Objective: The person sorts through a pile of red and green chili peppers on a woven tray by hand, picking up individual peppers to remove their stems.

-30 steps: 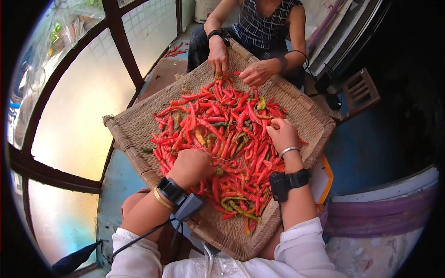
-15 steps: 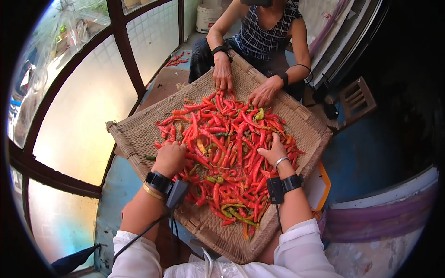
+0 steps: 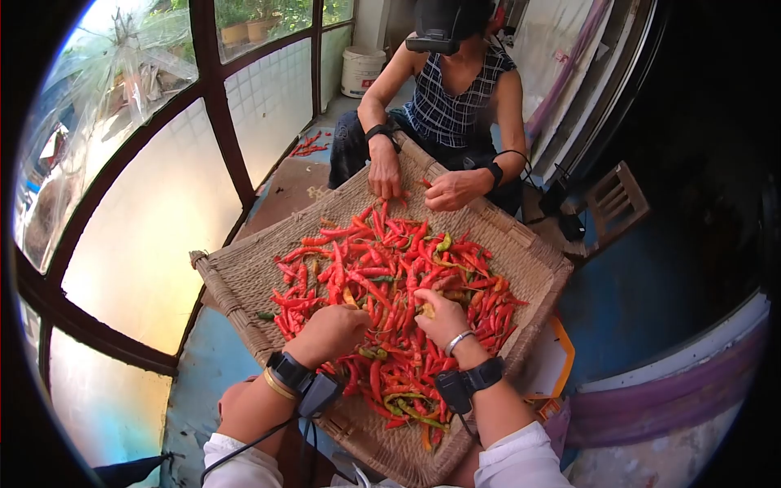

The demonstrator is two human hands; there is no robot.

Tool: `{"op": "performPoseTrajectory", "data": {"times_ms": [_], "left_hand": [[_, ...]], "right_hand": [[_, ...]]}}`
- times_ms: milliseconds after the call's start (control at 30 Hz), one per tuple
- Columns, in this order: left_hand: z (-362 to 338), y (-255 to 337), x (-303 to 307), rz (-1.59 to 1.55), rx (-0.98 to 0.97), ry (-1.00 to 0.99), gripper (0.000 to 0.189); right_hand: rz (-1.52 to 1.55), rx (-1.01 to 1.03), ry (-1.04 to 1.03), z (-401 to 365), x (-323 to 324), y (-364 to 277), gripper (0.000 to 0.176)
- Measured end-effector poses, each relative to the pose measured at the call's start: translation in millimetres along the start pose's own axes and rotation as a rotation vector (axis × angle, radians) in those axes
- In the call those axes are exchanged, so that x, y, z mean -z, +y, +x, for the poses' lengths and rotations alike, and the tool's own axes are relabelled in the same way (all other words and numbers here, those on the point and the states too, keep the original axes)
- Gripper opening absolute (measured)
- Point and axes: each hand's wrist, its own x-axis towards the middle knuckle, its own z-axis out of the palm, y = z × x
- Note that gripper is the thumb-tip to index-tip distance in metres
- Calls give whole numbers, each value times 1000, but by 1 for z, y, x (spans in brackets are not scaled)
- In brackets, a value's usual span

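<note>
Red chili peppers (image 3: pixel 382 272), with some green and yellowish ones among them, lie heaped on a woven tray (image 3: pixel 244 272). Over the near-left part of the heap, my left hand (image 3: pixel 329 333) is closed with its fingers curled inward; whatever they hold is hidden. My right hand (image 3: pixel 446 319) faces it from the right, thumb and fingers closed around a small yellowish chili pepper (image 3: pixel 428 310). A short gap separates the two hands. Curved green peppers (image 3: pixel 415 404) rest near the tray's close corner.
Across the tray sits another person; their one hand (image 3: pixel 386 171) touches the far edge of the heap, the other (image 3: pixel 457 190) holds a red pepper. A white bucket (image 3: pixel 362 71) stands behind, paned windows (image 3: pixel 138 236) line the left, and a wooden stool (image 3: pixel 616 203) is at right.
My left hand has moved right and my right hand left and nearer, bringing them closer together. The other person's right-side hand has lifted back from the heap with a pepper. The view has tilted up.
</note>
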Motion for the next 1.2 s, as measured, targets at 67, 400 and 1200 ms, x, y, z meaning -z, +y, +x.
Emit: {"op": "performPoseTrajectory", "data": {"times_ms": [67,400,1200], "left_hand": [[3,9,4,-94,-42,83,12],[0,23,2,-739,-151,-136,21],[-5,26,-1,-269,98,-73,23]], "right_hand": [[210,-158,-176,-8,12,-39,34],[1041,-125,-844,-17,37,-52,22],[175,-263,-398,7,34,-37,15]]}}
